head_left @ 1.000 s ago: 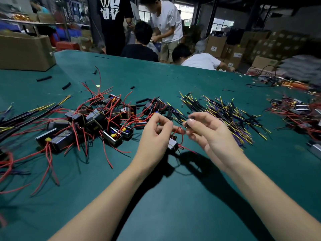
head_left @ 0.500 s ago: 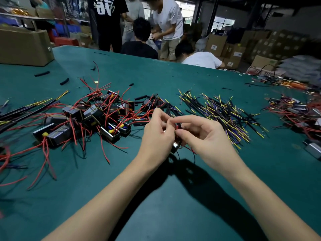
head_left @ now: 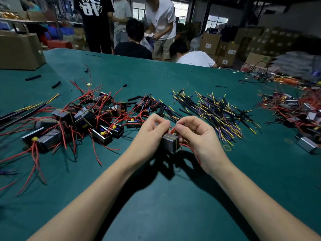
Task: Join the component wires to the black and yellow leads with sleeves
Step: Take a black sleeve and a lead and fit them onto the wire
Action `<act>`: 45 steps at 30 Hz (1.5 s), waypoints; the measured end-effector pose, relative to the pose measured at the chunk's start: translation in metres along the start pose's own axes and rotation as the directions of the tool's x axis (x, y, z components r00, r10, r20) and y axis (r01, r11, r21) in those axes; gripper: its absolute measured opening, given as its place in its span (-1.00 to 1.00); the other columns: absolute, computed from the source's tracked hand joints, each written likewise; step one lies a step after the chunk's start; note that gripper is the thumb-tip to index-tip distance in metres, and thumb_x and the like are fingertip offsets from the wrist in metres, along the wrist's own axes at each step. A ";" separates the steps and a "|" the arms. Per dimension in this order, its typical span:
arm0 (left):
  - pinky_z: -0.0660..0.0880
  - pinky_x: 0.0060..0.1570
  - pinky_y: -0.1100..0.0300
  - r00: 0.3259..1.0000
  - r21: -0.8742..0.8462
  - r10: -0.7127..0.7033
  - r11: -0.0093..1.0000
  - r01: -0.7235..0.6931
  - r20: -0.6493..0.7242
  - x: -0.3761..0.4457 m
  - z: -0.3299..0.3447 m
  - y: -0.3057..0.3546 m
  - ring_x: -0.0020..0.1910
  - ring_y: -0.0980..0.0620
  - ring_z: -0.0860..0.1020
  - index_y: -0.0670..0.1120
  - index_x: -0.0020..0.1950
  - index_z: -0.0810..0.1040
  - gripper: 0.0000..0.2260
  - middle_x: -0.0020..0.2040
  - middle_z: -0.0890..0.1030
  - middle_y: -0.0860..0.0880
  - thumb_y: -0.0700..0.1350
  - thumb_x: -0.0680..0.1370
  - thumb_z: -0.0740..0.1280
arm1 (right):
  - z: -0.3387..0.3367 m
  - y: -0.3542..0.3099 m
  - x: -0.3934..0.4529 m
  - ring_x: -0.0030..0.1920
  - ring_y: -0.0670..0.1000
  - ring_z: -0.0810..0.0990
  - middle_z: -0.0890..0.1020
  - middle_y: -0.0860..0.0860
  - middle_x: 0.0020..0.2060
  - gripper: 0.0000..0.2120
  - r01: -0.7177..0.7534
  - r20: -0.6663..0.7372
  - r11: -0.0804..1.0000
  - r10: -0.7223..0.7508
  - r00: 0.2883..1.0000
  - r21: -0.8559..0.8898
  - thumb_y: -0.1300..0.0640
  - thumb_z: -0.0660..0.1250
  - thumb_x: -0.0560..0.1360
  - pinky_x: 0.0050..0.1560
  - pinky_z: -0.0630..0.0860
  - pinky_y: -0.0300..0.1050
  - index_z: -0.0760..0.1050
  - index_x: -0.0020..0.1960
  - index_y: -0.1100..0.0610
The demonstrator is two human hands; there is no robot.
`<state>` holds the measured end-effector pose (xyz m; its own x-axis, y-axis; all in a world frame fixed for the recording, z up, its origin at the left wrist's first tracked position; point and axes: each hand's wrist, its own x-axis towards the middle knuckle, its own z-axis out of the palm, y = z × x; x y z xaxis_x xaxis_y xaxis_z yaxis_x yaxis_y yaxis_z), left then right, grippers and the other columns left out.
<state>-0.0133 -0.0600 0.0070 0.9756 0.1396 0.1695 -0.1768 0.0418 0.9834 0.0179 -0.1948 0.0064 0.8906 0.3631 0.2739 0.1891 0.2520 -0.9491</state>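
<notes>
Head view: left hand [head_left: 149,131] and right hand [head_left: 194,131] pinch red wires [head_left: 172,130] above a dangling black component [head_left: 170,142] at centre frame. Black-and-yellow leads [head_left: 218,113] lie upper right, nearer the right hand, their long axes fanning toward the lower right.

Bare green tabletop [head_left: 173,206] is lying open toward the near edge, between and beside the forearms. A tangle of red-wired components [head_left: 78,122] is crowding the left side, and a heap of black and yellow leads [head_left: 217,112] is blocking the right. A clear strip is running behind both heaps, dotted with loose black sleeves [head_left: 33,77].
</notes>
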 end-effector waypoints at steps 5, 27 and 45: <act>0.37 -0.32 -0.07 0.994 0.150 0.072 0.987 -0.060 -0.079 -0.002 0.000 0.000 -0.36 -0.11 0.38 -0.10 -0.13 0.34 -0.86 -0.29 0.44 -0.21 -0.14 0.63 0.19 | -0.001 0.001 0.003 -0.37 -0.10 0.49 0.67 0.02 -0.28 -0.87 0.041 -0.022 0.995 -0.043 0.999 -0.091 0.27 0.40 0.44 -0.36 0.38 -0.33 0.59 -0.08 0.07; 0.46 -0.29 0.02 0.951 0.587 0.309 0.767 -0.258 0.015 -0.006 0.004 -0.004 -0.44 -0.02 0.49 0.01 -0.11 0.30 -0.90 -0.53 0.50 0.07 -0.08 0.60 0.18 | -0.010 -0.017 0.006 -0.35 -0.12 0.46 0.62 -0.09 -0.36 -0.88 0.060 -0.139 0.994 -0.072 0.988 -0.090 0.04 0.46 0.28 -0.36 0.36 -0.33 0.64 -0.23 0.06; 0.44 -0.31 0.02 0.957 0.570 0.291 0.789 -0.227 -0.022 -0.005 0.001 -0.002 -0.43 -0.02 0.53 0.02 -0.12 0.30 -0.89 -0.47 0.54 0.01 -0.08 0.60 0.18 | -0.011 -0.022 0.006 -0.35 -0.15 0.48 0.65 -0.09 -0.35 -0.92 0.111 -0.064 0.967 -0.129 0.990 -0.231 0.25 0.42 0.43 -0.32 0.40 -0.36 0.62 -0.12 0.09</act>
<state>-0.0176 -0.0620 0.0040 0.8790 0.1676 0.4464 -0.2864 -0.5629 0.7753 0.0238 -0.2083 0.0268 0.8836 0.2693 0.3831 0.3770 0.0761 -0.9231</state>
